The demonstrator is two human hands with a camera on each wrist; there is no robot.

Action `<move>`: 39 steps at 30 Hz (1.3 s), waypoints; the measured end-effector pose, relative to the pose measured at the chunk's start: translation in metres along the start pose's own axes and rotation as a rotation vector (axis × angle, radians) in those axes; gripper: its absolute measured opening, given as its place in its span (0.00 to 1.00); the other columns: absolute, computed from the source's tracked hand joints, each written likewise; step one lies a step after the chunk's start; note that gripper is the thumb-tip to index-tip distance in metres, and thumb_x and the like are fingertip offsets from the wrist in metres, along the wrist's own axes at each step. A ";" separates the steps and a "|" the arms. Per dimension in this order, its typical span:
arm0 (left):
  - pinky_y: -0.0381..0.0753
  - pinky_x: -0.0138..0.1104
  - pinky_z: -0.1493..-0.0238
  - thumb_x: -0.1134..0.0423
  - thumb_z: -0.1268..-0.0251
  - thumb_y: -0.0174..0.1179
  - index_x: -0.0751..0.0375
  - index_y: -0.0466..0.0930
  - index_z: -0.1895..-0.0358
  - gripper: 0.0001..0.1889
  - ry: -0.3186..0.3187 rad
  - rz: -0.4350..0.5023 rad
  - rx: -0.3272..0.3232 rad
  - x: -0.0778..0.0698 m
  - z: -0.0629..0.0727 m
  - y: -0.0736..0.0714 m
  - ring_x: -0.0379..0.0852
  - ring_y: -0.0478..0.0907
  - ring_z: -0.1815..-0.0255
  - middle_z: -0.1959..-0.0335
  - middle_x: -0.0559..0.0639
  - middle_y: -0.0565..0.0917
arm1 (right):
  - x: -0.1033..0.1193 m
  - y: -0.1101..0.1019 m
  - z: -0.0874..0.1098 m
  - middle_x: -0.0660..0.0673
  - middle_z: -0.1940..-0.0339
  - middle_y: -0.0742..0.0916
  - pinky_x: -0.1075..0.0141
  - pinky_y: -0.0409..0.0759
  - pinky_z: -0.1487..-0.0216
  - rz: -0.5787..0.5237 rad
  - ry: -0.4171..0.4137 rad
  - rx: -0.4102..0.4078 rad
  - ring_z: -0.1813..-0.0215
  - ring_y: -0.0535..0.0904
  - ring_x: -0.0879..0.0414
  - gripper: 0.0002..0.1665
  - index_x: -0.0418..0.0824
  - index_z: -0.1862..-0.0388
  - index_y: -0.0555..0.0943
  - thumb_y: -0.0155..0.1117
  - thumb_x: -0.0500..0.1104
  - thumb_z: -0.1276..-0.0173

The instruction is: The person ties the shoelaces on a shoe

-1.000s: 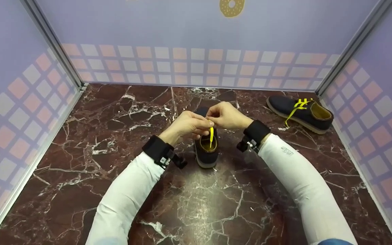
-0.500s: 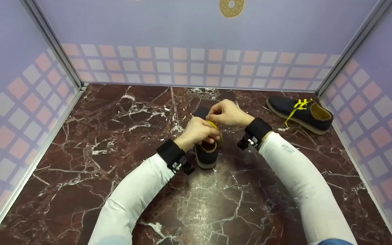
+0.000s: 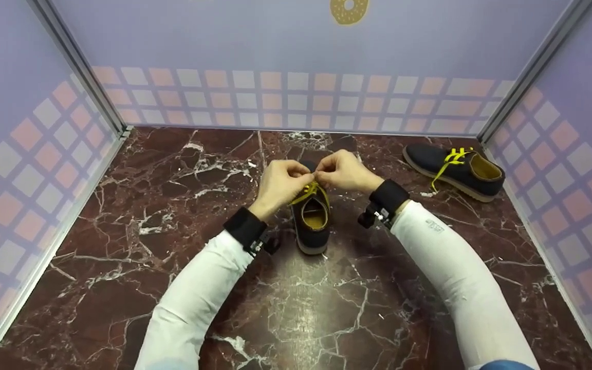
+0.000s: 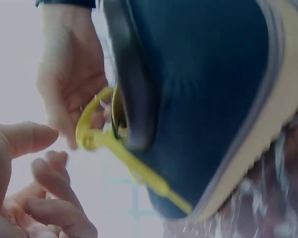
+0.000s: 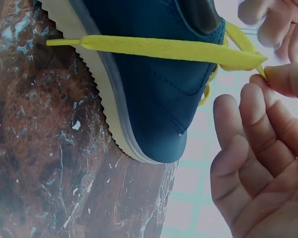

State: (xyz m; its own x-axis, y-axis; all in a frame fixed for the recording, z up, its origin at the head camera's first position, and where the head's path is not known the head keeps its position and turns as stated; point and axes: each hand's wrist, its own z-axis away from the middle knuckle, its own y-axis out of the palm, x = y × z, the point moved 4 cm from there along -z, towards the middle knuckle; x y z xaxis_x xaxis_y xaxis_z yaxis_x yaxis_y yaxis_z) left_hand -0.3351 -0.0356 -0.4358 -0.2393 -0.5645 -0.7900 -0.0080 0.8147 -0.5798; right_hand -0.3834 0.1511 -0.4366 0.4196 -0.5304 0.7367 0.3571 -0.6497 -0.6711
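Note:
A dark navy shoe (image 3: 312, 239) with a tan sole stands heel toward me, its yellow shoelace (image 3: 308, 192) crossed over the front of the opening. In the right wrist view my right hand (image 5: 268, 158) pinches the shoelace (image 5: 154, 49) between thumb and index finger, close to the crossing. One lace tail drapes down each side of the shoe. My left hand (image 3: 281, 187) is over the shoe's left front. The left wrist view shows that left hand (image 4: 57, 213) with thumb and fingers apart, beside a lace loop (image 4: 92, 111). Both hands cover most of the toe from above.
A matching shoe (image 3: 452, 172) with a yellow lace lies at the back right, near the corner. Purple panels with pink and white squares (image 3: 296, 100) enclose the dark red marble-patterned surface (image 3: 172, 205) at the back and sides.
My left hand carried a lace end rightward over the shoe opening, then released it and came back up and left. The shoe opening now shows. My right hand has stayed nearly in place.

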 end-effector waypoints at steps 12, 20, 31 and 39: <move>0.86 0.40 0.54 0.55 0.34 0.75 0.51 1.00 0.56 0.09 0.038 -0.064 0.046 0.009 -0.003 0.003 0.51 0.93 0.58 0.58 0.50 0.98 | 0.004 0.001 0.000 0.38 0.69 0.95 0.76 0.79 0.71 -0.068 -0.012 -0.014 0.75 0.83 0.67 0.10 0.36 0.60 0.95 0.71 0.39 0.23; 0.76 0.34 0.63 0.55 0.36 0.75 0.49 1.00 0.63 0.06 0.039 -0.088 0.042 0.010 0.000 0.006 0.47 0.87 0.65 0.65 0.49 0.97 | 0.008 0.004 0.002 0.36 0.68 0.95 0.76 0.77 0.72 -0.050 -0.078 -0.014 0.74 0.84 0.62 0.10 0.36 0.61 0.95 0.71 0.39 0.23; 0.76 0.25 0.69 0.57 0.32 0.77 0.56 0.99 0.55 0.09 -0.076 0.130 0.087 0.021 0.001 0.007 0.32 0.82 0.74 0.66 0.51 0.96 | -0.009 0.008 0.014 0.37 0.61 0.97 0.77 0.78 0.68 -0.034 -0.097 0.021 0.71 0.83 0.65 0.06 0.38 0.55 0.96 0.77 0.39 0.25; 0.79 0.23 0.73 0.58 0.30 0.75 0.59 0.99 0.54 0.10 -0.125 0.229 0.106 0.024 0.002 0.009 0.31 0.82 0.79 0.70 0.47 0.94 | -0.009 0.009 0.015 0.38 0.63 0.97 0.79 0.75 0.72 0.024 -0.135 -0.001 0.74 0.81 0.71 0.05 0.38 0.60 0.97 0.79 0.38 0.25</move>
State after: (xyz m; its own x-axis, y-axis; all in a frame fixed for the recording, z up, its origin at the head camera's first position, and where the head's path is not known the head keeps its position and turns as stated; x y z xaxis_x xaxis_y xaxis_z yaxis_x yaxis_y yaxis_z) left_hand -0.3389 -0.0422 -0.4604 -0.1018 -0.3845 -0.9175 0.1353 0.9084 -0.3957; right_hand -0.3722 0.1584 -0.4506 0.5365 -0.4674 0.7027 0.3451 -0.6383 -0.6881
